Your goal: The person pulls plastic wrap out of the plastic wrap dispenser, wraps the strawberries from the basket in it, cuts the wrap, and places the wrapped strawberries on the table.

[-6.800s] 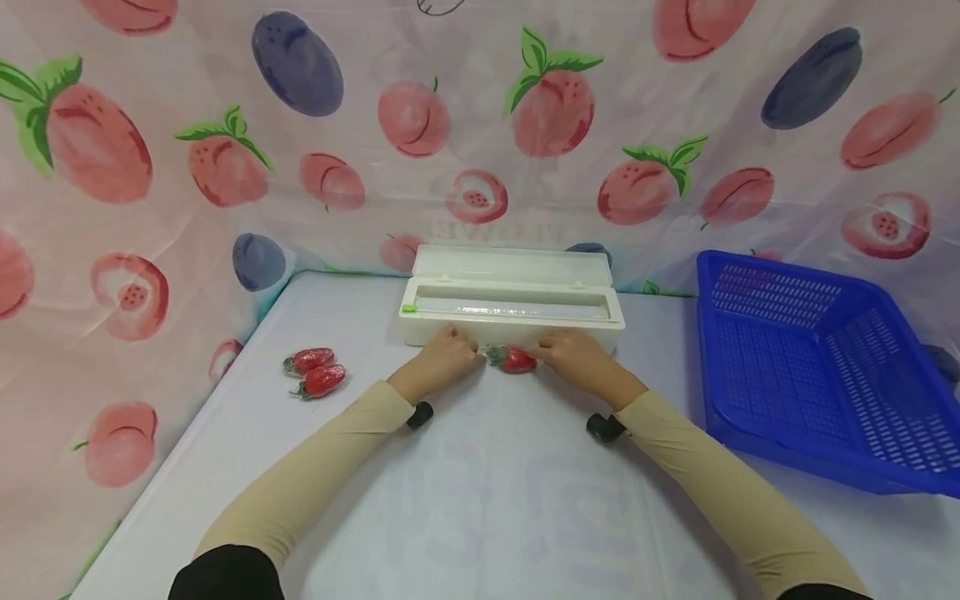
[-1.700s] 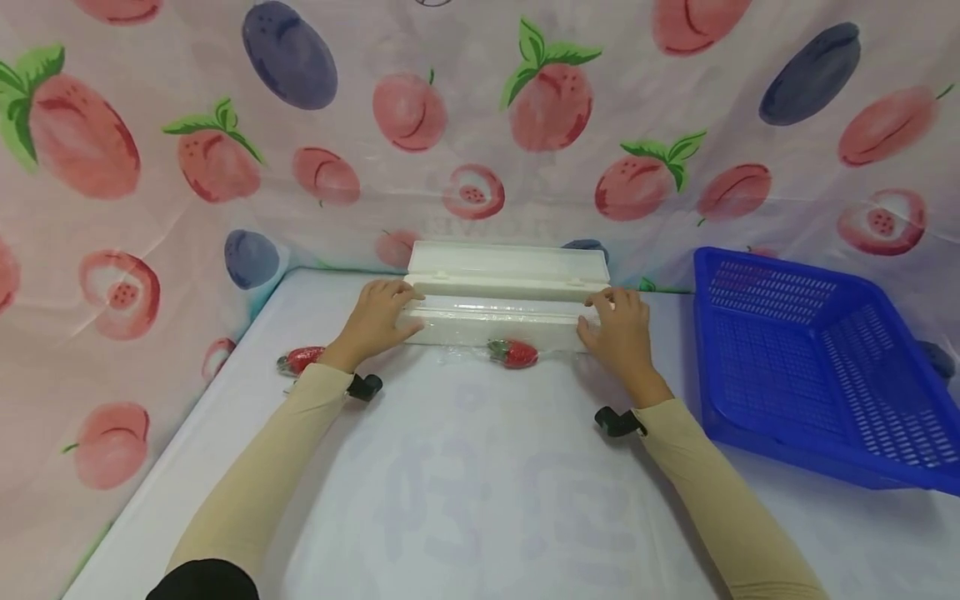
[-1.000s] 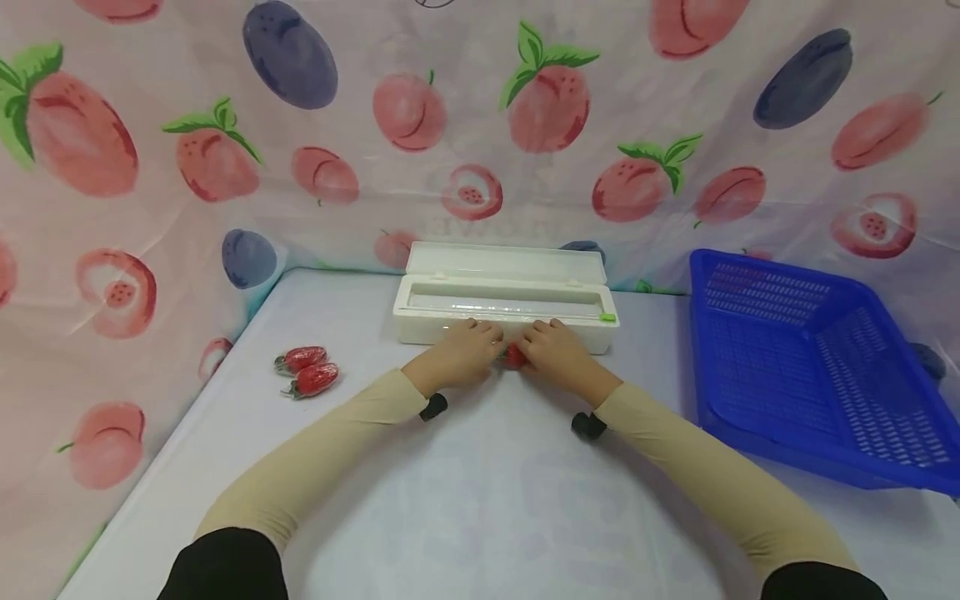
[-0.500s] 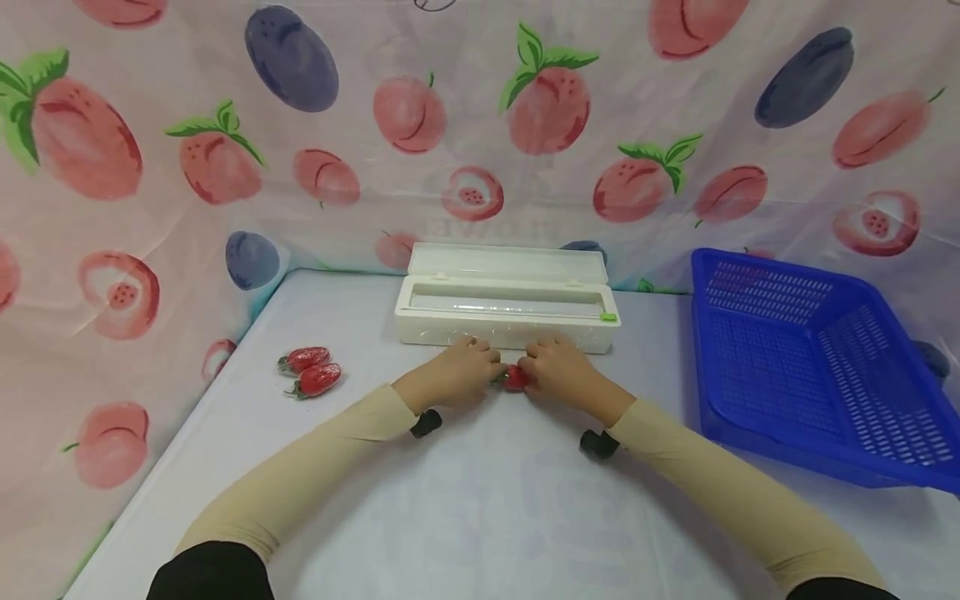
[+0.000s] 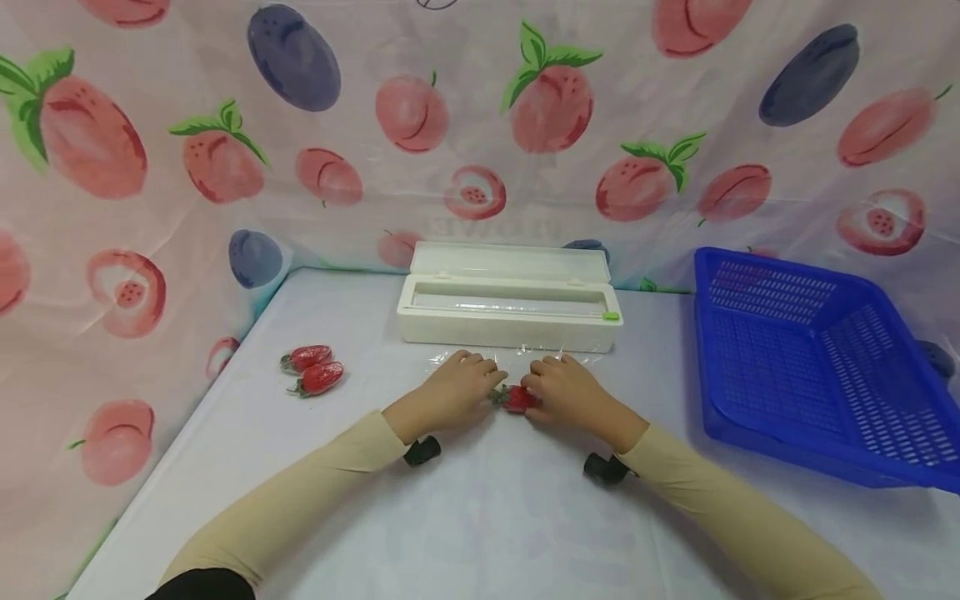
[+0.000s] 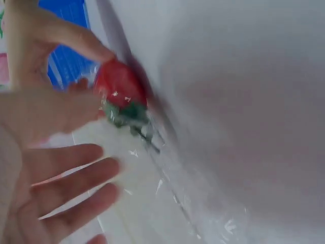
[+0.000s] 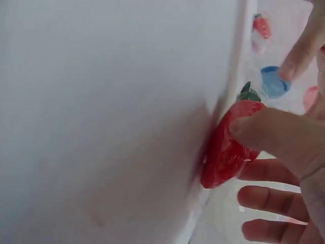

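Observation:
A red strawberry [image 5: 517, 399] with green leaves lies on the white table in clear cling film [image 5: 525, 354], whose glossy edge shows behind the hands. My right hand [image 5: 573, 396] pinches the strawberry's body; in the right wrist view the thumb presses on its side and the index finger is hidden. My left hand [image 5: 453, 392] is at the leafy end. In the left wrist view its blurred thumb touches the wrapped fruit while the other fingers stretch out straight. Just beyond stands the white cling film dispenser [image 5: 510, 331], lid up, green cutter slider [image 5: 611, 316] at its right end.
Two wrapped strawberries [image 5: 318, 378] lie side by side at the left of the table [image 5: 480, 517]. A blue plastic basket [image 5: 810, 433] stands at the right. Behind everything hangs a fruit-print cloth [image 5: 480, 125].
The cutter slider went from the dispenser's left end to its right. My hands left the dispenser's ends, came together at the strawberry, and brought it with the film toward me.

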`<action>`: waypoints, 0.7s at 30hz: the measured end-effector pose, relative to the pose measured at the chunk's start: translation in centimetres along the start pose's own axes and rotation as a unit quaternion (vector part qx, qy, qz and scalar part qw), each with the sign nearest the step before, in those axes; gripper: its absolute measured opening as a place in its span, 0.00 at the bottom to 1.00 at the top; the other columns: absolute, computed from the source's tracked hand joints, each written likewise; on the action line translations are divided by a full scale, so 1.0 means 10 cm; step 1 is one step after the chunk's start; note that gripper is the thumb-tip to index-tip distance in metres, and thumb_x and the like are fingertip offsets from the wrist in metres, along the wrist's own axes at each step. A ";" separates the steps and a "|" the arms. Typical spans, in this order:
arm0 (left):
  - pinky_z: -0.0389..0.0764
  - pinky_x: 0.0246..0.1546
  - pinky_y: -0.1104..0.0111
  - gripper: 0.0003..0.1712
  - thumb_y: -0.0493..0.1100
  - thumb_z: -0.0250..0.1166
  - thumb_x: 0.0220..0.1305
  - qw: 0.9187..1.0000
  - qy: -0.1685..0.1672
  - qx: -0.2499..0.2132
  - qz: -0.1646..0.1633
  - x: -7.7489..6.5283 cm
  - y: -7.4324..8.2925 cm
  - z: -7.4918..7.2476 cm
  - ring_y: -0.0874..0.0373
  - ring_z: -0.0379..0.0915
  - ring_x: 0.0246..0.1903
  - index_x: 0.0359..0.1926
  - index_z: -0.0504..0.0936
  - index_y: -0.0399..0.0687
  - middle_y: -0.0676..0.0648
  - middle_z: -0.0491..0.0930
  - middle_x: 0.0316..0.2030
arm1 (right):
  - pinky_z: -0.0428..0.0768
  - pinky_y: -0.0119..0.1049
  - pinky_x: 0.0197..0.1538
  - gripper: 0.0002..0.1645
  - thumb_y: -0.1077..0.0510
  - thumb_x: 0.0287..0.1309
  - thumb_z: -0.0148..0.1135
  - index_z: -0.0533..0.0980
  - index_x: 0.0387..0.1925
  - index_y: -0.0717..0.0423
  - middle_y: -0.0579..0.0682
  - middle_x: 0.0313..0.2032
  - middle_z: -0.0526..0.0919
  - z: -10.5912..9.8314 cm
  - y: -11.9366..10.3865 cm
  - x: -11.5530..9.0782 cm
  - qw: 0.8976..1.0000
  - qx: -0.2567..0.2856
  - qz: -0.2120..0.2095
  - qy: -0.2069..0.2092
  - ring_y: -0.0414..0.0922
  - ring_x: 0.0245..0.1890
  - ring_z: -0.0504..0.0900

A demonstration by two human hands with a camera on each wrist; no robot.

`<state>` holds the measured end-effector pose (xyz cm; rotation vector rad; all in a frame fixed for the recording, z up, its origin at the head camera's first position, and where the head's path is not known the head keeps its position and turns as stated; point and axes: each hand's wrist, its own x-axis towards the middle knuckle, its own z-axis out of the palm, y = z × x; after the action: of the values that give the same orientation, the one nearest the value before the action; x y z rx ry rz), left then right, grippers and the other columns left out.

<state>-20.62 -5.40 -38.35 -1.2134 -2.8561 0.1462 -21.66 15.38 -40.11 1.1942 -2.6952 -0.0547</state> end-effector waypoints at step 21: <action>0.67 0.60 0.57 0.19 0.50 0.67 0.54 0.999 0.044 -0.002 -0.011 0.11 0.13 0.11 0.55 0.76 0.46 0.46 0.79 0.49 0.51 0.82 0.42 | 0.67 0.36 0.37 0.17 0.50 0.54 0.65 0.82 0.42 0.57 0.49 0.35 0.82 0.03 0.09 0.00 0.980 0.174 0.046 -0.086 0.45 0.39 0.74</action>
<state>-20.52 -3.80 -39.53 -1.1580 -2.7949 0.0856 -22.32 15.97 -40.34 1.1972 -2.9971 0.3582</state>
